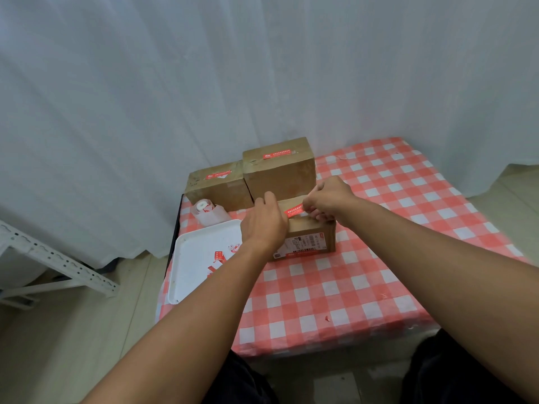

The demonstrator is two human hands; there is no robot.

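A small brown cardboard box [309,237] with a shipping label on its front stands on the red-and-white checked table [335,290]. A red sticker [293,210] lies across its top. My left hand [264,225] grips the box's left side. My right hand [326,201] pinches the right end of the red sticker with curled fingers. The box top under my hands is partly hidden.
Two larger cardboard boxes [280,173] [218,186] with red stickers stand behind it, by the white curtain. A white tray [198,258] holding torn red sticker scraps lies at the left edge, with a roll of stickers [204,209] behind it. A white metal frame [58,263] stands at the left.
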